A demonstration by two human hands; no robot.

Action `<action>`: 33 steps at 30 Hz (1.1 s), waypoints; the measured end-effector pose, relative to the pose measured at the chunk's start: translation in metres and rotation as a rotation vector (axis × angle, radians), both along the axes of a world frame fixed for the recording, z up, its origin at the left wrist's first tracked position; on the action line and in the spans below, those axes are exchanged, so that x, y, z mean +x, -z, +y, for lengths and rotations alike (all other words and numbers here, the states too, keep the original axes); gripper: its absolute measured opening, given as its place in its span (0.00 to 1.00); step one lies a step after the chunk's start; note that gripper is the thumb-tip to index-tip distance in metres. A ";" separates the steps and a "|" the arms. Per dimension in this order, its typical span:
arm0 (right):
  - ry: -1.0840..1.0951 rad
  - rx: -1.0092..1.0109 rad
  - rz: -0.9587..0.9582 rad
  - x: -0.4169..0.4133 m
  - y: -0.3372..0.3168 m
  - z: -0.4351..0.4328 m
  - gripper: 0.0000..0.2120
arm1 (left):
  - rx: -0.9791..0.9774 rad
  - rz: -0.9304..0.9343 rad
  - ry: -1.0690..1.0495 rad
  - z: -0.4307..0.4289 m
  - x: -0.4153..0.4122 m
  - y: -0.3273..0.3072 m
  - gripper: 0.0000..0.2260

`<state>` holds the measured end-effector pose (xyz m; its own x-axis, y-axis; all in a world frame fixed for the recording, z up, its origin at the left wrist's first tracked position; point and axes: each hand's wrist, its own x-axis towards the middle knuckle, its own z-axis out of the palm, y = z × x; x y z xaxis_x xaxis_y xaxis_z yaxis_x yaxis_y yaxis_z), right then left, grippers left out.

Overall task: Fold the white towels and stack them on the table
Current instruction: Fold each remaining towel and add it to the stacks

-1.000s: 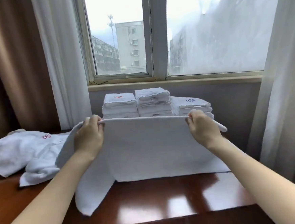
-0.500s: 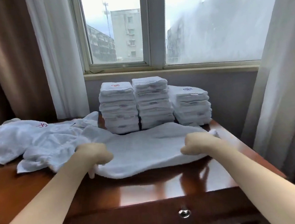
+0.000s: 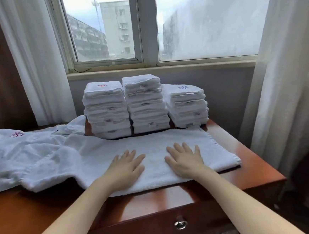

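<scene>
Both hands, left hand [image 3: 125, 167] and right hand [image 3: 185, 160], lie flat with fingers spread on the towel [image 3: 152, 146], smoothing it. The next fold likely calls for gripping its 3 o'clock edge.

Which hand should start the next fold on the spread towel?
Right hand, likely. Both hands lie flat on the spread towel, but its right end lies free on the table, close to that hand. The left hand faces an end running into the unfolded heap.
</scene>
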<state>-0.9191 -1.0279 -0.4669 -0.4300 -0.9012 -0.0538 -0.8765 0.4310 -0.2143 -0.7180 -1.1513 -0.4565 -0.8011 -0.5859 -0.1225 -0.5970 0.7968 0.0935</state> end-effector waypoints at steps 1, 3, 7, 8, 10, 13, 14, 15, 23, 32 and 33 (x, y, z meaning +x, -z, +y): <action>0.006 -0.016 0.006 -0.005 0.002 0.002 0.26 | -0.018 0.020 0.002 0.000 -0.003 0.006 0.24; 0.005 -0.023 -0.004 -0.015 0.001 0.007 0.27 | -0.045 0.033 0.013 0.002 -0.011 0.013 0.24; 0.014 -0.037 -0.007 -0.035 0.001 0.024 0.28 | -0.054 0.054 0.024 0.020 -0.032 0.012 0.24; 0.017 -0.045 -0.003 -0.040 0.001 0.029 0.27 | -0.066 0.063 0.025 0.025 -0.038 0.013 0.24; 0.029 -0.058 -0.005 -0.052 0.001 0.040 0.28 | -0.082 0.096 0.025 0.035 -0.049 0.015 0.25; 0.044 -0.054 -0.008 -0.072 0.001 0.056 0.28 | -0.071 0.136 0.012 0.052 -0.069 0.020 0.25; 0.049 -0.053 -0.008 -0.079 0.001 0.062 0.28 | -0.063 0.146 0.002 0.058 -0.077 0.021 0.25; 0.058 -0.051 -0.009 -0.086 0.000 0.067 0.27 | -0.055 0.155 -0.006 0.064 -0.084 0.023 0.25; 0.135 -0.131 -0.084 -0.072 -0.010 0.063 0.25 | 0.223 0.410 -0.041 0.084 -0.103 0.013 0.26; -0.227 -0.272 -0.192 0.022 -0.020 -0.005 0.22 | 0.219 0.740 -0.222 0.018 0.013 -0.022 0.11; -0.261 -0.270 -0.196 0.033 -0.021 -0.015 0.21 | 0.202 0.742 -0.273 0.010 0.029 -0.024 0.11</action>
<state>-0.8857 -1.0426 -0.4457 -0.1908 -0.9714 0.1415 -0.8803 0.1055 -0.4624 -0.6885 -1.1416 -0.4326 -0.5470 -0.7959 0.2596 -0.4940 0.5572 0.6675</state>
